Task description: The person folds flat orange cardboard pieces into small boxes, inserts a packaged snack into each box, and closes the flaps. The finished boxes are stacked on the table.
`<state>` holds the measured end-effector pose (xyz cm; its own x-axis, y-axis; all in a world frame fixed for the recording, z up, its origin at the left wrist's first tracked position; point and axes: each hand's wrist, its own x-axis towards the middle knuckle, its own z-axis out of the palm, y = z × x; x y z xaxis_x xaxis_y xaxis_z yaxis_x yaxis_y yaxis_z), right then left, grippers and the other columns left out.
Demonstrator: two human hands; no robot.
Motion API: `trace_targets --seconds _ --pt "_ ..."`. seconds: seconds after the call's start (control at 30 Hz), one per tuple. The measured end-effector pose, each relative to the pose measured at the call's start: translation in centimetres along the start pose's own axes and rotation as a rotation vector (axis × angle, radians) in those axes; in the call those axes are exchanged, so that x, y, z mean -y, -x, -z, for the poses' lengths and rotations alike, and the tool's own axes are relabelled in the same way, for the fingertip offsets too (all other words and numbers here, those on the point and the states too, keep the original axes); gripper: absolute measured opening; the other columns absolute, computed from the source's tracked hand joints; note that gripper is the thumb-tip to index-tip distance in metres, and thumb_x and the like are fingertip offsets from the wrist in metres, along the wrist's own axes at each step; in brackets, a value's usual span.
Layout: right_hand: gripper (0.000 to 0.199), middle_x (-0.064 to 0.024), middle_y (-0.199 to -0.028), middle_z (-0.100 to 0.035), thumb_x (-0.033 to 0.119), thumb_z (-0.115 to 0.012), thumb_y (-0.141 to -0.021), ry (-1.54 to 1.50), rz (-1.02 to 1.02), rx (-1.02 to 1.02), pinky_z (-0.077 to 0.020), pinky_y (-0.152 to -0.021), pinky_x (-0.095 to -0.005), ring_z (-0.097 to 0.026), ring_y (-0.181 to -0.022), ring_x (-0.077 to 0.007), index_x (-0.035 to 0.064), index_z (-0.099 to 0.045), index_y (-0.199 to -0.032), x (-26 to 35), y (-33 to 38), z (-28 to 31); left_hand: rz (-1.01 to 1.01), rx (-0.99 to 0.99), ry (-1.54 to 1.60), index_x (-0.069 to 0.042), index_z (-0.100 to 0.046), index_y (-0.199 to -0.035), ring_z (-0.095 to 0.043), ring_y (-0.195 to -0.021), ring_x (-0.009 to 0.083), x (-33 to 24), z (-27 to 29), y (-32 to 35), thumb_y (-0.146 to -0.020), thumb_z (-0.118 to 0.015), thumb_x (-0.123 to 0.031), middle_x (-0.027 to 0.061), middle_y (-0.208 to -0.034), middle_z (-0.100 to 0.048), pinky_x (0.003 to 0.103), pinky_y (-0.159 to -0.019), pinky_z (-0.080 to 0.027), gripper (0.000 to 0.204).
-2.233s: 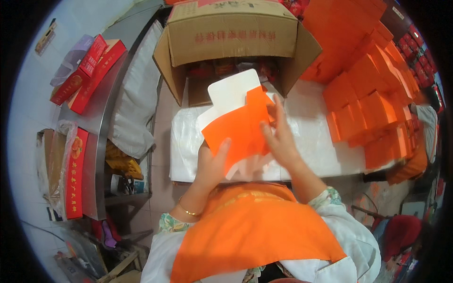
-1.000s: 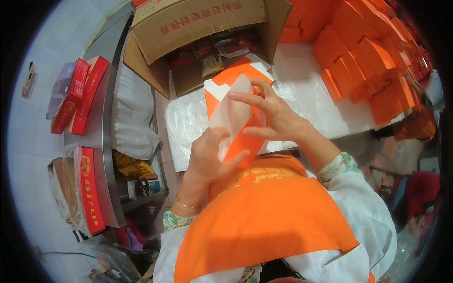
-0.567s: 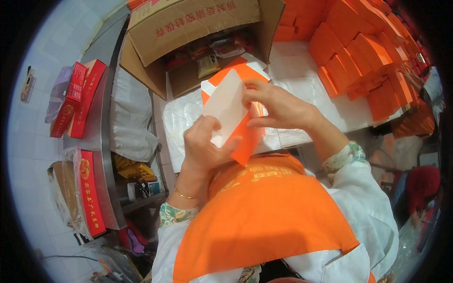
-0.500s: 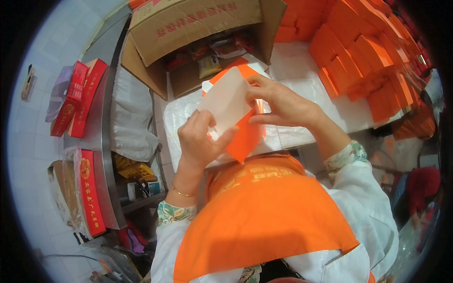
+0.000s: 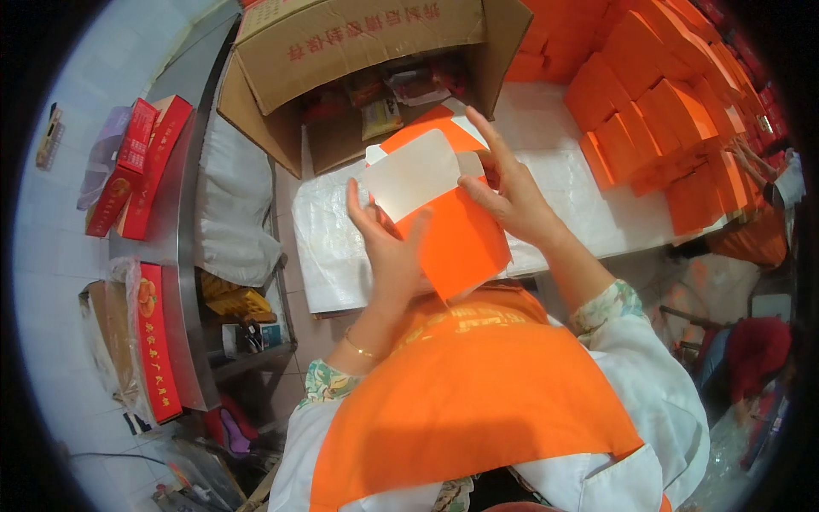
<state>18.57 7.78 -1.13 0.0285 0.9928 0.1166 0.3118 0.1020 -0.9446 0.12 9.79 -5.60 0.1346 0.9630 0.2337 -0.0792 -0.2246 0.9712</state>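
Observation:
Between my hands I hold a folding carton (image 5: pixel 465 235), orange outside with a pale inner side, above the white-covered table. Its large pale flap (image 5: pixel 414 177) stands up at the far end, and a small pale side flap (image 5: pixel 469 165) shows beside it. My left hand (image 5: pixel 388 247) grips the carton's left side, thumb across the orange face. My right hand (image 5: pixel 522 198) is on the right side, its thumb at the small flap and its index finger stretched out. More orange card with white corners (image 5: pixel 426 122) shows just beyond; whether it is a separate piece I cannot tell.
A brown cardboard box (image 5: pixel 358 55) with packets (image 5: pixel 381 118) inside stands open at the far side. Stacked orange cartons (image 5: pixel 631 128) fill the right of the white-covered table (image 5: pixel 589 205). Red boxes (image 5: pixel 158 171) lie on a metal counter at left. A person in red (image 5: pixel 755 354) is at far right.
The carton has turned and tipped, showing more of its orange face. My left hand has shifted right along it; my right hand has opened out, with the index finger now extended.

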Motion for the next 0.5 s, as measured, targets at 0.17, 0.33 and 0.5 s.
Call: trace_targets --seconds 0.17,0.33,0.5 --pt "0.063 -0.015 -0.113 -0.06 0.015 -0.056 -0.096 0.021 -0.009 -0.117 -0.048 -0.085 -0.0285 -0.061 -0.097 -0.0214 0.0081 -0.026 -0.151 -3.1 1.1 -1.8 0.055 0.086 -0.05 -0.007 -0.011 -0.152 -0.056 -0.114 0.0201 0.8 0.3 -0.5 -0.091 -0.066 -0.007 0.0174 -0.129 -0.053 0.031 -0.093 -0.049 0.082" --pt "0.052 -0.0159 -0.122 -0.056 0.017 -0.05 -0.1 -0.051 0.184 -0.233 -0.0439 -0.096 -0.0317 -0.056 -0.11 -0.0206 0.0085 -0.031 -0.147 1.3 0.0 -1.6 0.076 0.129 0.136 -0.01 -0.024 -0.148 -0.059 -0.11 0.0189 -3.5 0.2 -4.1 -0.09 -0.065 -0.002 0.0147 -0.123 -0.057 0.032 -0.092 -0.05 0.072" --pt "0.045 -0.0133 -0.128 -0.053 0.024 -0.047 -0.103 -0.142 0.244 -0.284 -0.0407 -0.101 -0.0342 -0.051 -0.118 -0.0193 0.0101 -0.034 -0.144 1.6 1.5 -1.8 0.051 0.157 0.169 -0.006 -0.038 -0.145 -0.056 -0.113 0.0164 -5.7 0.3 -2.5 -0.092 -0.063 -0.004 0.0128 -0.131 -0.054 0.031 -0.095 -0.048 0.058"
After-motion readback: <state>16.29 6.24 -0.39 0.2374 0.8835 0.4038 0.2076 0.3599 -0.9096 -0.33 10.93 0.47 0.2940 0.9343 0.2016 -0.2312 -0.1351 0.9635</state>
